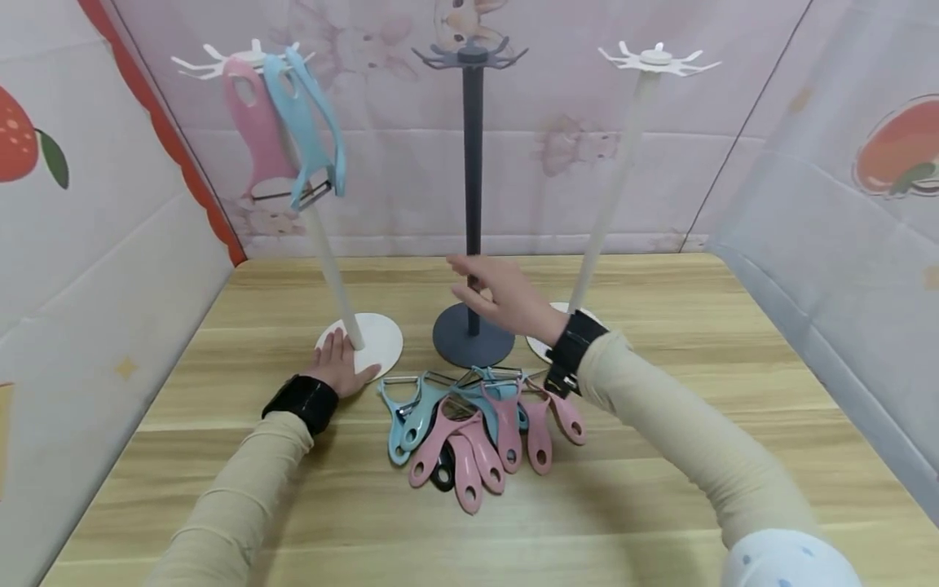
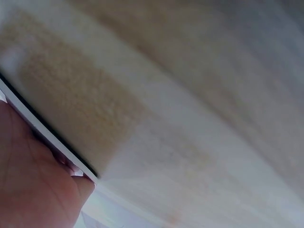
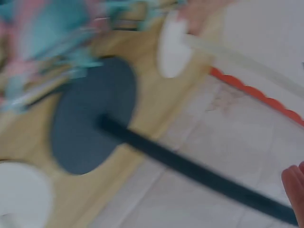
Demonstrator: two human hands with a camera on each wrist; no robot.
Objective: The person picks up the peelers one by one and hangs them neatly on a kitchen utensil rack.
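Observation:
My left hand point(image 1: 339, 364) lies with straight fingers on the round white base point(image 1: 381, 341) of the left rack. In the left wrist view, the palm point(image 2: 33, 185) is beside the rim of that base point(image 2: 52, 135). From the rack's hooks hang a pink peeler point(image 1: 257, 122) and blue peelers point(image 1: 299, 118). My right hand point(image 1: 513, 295) is raised with nothing in it, fingers extended, overlapping the dark rack's pole point(image 1: 473, 163). Its fingertips point(image 3: 295, 183) show at the right wrist view's edge. Below lies a pile of pink peelers point(image 1: 467, 473), blue peelers point(image 1: 418, 416) and a black peeler point(image 1: 443, 473).
The dark rack stands on a round base point(image 1: 469, 346), its hooks point(image 1: 471, 55) bare. Right of it is a white rack point(image 1: 616, 171) with bare hooks, its base partly behind my right forearm. Printed cloth walls point(image 1: 352, 179) enclose the wooden table point(image 1: 660, 342) on three sides.

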